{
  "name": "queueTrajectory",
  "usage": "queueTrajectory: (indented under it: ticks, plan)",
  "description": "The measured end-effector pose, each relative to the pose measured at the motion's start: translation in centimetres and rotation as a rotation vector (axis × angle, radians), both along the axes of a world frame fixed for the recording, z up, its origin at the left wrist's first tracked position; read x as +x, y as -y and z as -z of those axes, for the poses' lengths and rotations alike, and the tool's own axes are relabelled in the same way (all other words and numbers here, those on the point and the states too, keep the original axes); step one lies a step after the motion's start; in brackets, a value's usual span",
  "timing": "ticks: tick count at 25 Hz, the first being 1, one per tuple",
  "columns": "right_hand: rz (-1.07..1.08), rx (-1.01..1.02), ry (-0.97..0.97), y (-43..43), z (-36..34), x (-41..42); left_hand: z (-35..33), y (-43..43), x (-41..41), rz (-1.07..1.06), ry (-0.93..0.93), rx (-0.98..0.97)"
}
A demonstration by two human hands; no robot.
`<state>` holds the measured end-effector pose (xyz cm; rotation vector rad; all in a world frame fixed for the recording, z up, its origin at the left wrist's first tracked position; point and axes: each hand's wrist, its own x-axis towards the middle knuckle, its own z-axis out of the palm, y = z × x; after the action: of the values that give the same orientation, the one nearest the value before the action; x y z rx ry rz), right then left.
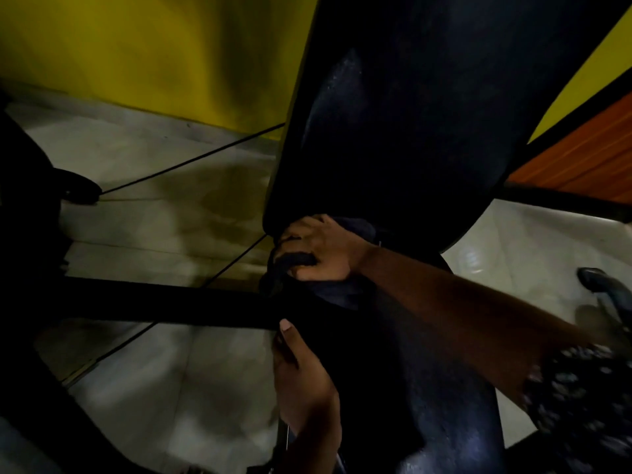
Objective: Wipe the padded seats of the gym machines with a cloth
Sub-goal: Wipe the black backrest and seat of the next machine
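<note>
Cloth (345, 294) bunched in right hand (318, 249) against backrest pad (393, 131); left hand (301, 378) on seat (393, 371) edge, grip unclear

Head view, steeply downward, close over black padded seat (393, 138), tiled floor (164, 206)

I see the back pad (410, 114) rising ahead, with the seat pad (393, 371) nearer me and below it. Where the two meet, my right hand (318, 251) grips the cloth (342, 292). My left hand (301, 381) lies against the seat pad's left edge. A frame bar (154, 302) runs off leftward above the floor (171, 234), and the wall (136, 46) stands behind.
</note>
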<state>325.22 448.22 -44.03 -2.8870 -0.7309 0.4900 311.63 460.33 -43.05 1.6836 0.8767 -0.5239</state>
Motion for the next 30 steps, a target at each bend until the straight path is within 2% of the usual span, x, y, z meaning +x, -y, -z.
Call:
queueTrajectory:
  ticks: [2, 5, 8, 10, 12, 13, 14, 16, 19, 21, 26, 30]
  plan:
    - [0.049, 0.008, 0.03, 0.7, 0.1, 0.0, -0.1, -0.1, -0.1, 0.007, 0.009, 0.027]
    - [0.154, 0.133, 0.04, 3.4, 0.3, -2.9, -0.1, 0.0, -0.1, 0.017, -0.008, 0.04]
    - [0.427, 0.152, 0.194, 6.6, 0.4, -7.5, 0.3, 0.3, -0.4, 0.028, 0.0, 0.077]
    - [0.586, 0.113, 0.289, 5.7, -0.4, -11.7, 0.2, 0.4, -0.5, 0.023, 0.013, 0.092]
    - [0.576, 0.116, 0.277, 2.5, -1.2, -15.6, 0.4, 0.3, -0.5, 0.028, 0.008, 0.108]
    - [0.536, 0.148, 0.204, 1.5, -1.5, -16.6, 0.4, 0.3, -0.4, 0.029, 0.001, 0.115]
    - [0.492, 0.147, 0.143, 1.5, -1.5, -16.8, 0.6, 0.3, -0.4, 0.027, 0.0, 0.123]
    - [0.448, 0.083, 0.155, 4.0, -0.8, -14.6, 1.0, 0.4, -0.4, 0.022, 0.019, 0.135]
    - [0.758, -0.054, 0.065, 9.3, 0.0, -10.5, 1.4, 0.6, -0.4, 0.004, 0.054, 0.111]
    - [0.831, -0.086, 0.0, 9.4, 0.4, -10.4, 1.6, 0.7, -0.3, 0.002, 0.053, 0.113]
    - [0.698, -0.026, 0.265, 3.1, -0.8, -16.6, 1.5, 0.6, 0.0, 0.029, -0.003, 0.132]
    - [0.732, -0.017, 0.236, -0.6, -1.7, -20.6, 1.2, 0.4, -0.3, 0.047, -0.044, 0.062]
